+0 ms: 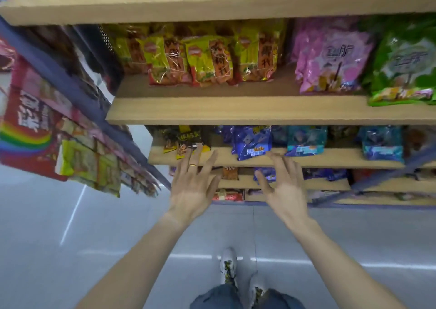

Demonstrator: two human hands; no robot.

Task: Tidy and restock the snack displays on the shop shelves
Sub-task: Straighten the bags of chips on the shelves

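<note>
Both of my hands reach toward the wooden shelves with fingers spread and empty. My left hand (194, 183), a ring on one finger, has its fingertips near the yellow-and-black snack packs (186, 141) on the lower shelf (306, 159). My right hand (283, 186) hovers just below a blue snack bag (251, 142) that overhangs that shelf's front edge. Teal bags (306, 140) stand to the right of it. On the shelf above (236, 110), yellow-green and red packs (200, 58) stand in a row.
Pink bags (330, 61) and green bags (405, 65) fill the right of the upper shelf. A neighbouring rack at the left holds red and yellow-green packs (35, 129). More packets lie on the lowest shelves. Grey floor and my shoes (228, 266) are below.
</note>
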